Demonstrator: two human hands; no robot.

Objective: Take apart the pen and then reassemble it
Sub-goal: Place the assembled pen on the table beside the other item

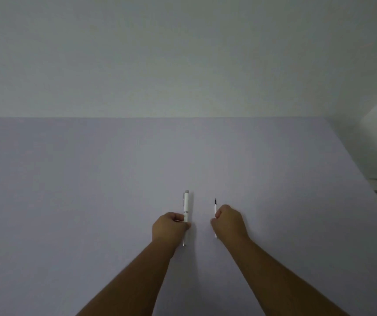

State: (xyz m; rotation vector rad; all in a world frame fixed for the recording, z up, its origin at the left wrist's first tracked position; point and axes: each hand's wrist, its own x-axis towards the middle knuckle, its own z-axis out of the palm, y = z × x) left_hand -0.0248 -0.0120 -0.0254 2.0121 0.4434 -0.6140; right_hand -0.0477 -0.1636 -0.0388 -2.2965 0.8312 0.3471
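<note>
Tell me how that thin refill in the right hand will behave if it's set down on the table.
The refill looks round and slim, so it would probably roll on the smooth table. It seems very light and may flex slightly. The right hand pinches it.

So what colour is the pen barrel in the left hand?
White, with a silvery clip and cap end: pen barrel, seen in the head view.

One pen barrel (186,209), one refill (215,207), two hands.

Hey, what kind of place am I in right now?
Probably indoors at a plain desk against a wall: a bare pale table, a blank wall behind it, and only pen parts in your left hand and right hand.
</note>
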